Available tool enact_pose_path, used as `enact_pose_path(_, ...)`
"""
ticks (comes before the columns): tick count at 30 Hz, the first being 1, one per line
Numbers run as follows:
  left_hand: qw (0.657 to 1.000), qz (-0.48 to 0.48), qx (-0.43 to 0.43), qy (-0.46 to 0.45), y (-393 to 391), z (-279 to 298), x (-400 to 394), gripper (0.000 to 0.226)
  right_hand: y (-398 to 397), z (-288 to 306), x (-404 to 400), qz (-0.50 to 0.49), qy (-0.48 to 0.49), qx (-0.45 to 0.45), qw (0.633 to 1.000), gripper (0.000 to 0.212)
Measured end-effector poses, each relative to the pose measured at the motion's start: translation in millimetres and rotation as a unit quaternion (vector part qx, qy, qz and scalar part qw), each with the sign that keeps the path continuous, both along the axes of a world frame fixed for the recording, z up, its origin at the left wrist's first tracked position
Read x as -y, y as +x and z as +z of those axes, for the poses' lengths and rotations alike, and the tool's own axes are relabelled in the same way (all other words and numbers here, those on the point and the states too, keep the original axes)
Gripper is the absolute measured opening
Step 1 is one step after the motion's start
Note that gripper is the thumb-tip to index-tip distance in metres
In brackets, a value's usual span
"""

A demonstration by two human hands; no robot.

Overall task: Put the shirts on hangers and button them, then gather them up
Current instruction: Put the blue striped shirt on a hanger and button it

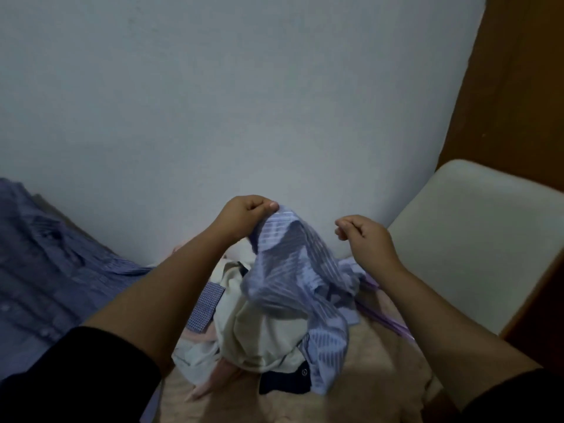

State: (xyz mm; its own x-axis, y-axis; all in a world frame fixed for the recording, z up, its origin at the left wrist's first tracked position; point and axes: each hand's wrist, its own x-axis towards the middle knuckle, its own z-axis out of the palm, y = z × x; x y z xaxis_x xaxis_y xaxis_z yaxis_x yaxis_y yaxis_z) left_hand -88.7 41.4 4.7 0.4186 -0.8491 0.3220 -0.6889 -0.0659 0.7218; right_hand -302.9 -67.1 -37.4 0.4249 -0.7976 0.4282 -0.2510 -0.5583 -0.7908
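Observation:
My left hand [244, 213] grips the top edge of a light blue striped shirt [293, 270] and holds it up over the bed. The shirt hangs down onto a heap of clothes [259, 340]: a cream garment, a small-checked blue piece and a dark navy piece. My right hand [363, 236] is raised just right of the shirt, fingers curled, thumb and forefinger pinched together; whether it holds any cloth I cannot tell. A purple hanger [384, 319] lies on the bed partly under the shirt, to the right of the heap.
A blue striped shirt [45, 270] lies spread at the left on the bed. The beige blanket [381, 377] covers the bed in front. A white chair seat [476, 239] stands at the right, beside a brown wooden door [518, 87]. A pale wall is straight ahead.

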Motion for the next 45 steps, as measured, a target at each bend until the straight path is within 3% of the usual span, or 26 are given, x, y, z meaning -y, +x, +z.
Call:
enact_pose_path(7, 0.999, -0.049, 0.008, 0.017, -21, 70, -33, 0.016, 3, 69, -35, 0.103, 0.007, 0.007, 0.995, 0.012)
enact_pose_path(10, 0.996, -0.077, 0.019, 0.042, -32, 90, -48, 0.013, 16, 88, -52, 0.196, 0.074, -0.026, 0.977, 0.039)
enact_pose_path(12, 0.995, -0.082, 0.032, 0.041, -35, 101, -58, 0.010, 21, 96, -61, 0.229, 0.089, -0.067, 0.967, 0.036)
enact_pose_path(14, 0.995, -0.077, 0.034, 0.052, -32, 111, -69, 0.009, 20, 106, -66, 0.207, 0.065, -0.051, 0.975, 0.003)
enact_pose_path(16, 0.993, -0.048, 0.053, 0.093, -25, 118, -76, 0.015, 16, 117, -66, 0.184, 0.055, 0.031, 0.981, 0.016)
enact_pose_path(19, 0.988, -0.001, 0.072, 0.139, -17, 119, -78, 0.022, 3, 132, -62, 0.169, 0.049, 0.117, 0.978, 0.017)
enact_pose_path(22, 0.990, 0.001, 0.065, 0.124, -16, 116, -74, 0.017, -11, 136, -58, 0.150, 0.049, 0.131, 0.979, 0.017)
enact_pose_path(28, 0.965, 0.051, 0.209, 0.147, -16, 116, -70, 0.027, -24, 115, -66, 0.184, 0.094, 0.086, 0.975, 0.013)
enact_pose_path(31, 0.968, 0.033, 0.079, 0.235, -18, 109, -80, 0.036, -18, 102, -79, 0.216, 0.110, 0.051, 0.969, 0.009)
enact_pose_path(34, 0.970, -0.007, -0.108, 0.216, -15, 96, -89, 0.030, -10, 87, -93, 0.260, 0.113, -0.028, 0.959, 0.010)
enact_pose_path(36, 0.964, -0.029, -0.183, 0.193, -11, 86, -93, 0.035, -3, 76, -102, 0.299, 0.111, -0.103, 0.942, 0.009)
enact_pose_path(39, 0.979, -0.001, -0.147, 0.138, -7, 74, -94, 0.047, 10, 64, -108, 0.312, 0.096, -0.156, 0.932, 0.001)
enact_pose_path(42, 0.994, 0.024, -0.085, 0.065, -2, 70, -98, 0.027, 19, 68, -106, 0.289, 0.117, -0.055, 0.949, 0.001)
enact_pose_path(45, 0.989, -0.020, -0.132, 0.069, -2, 76, -108, 0.043, 28, 81, -98, 0.287, 0.103, -0.013, 0.952, 0.009)
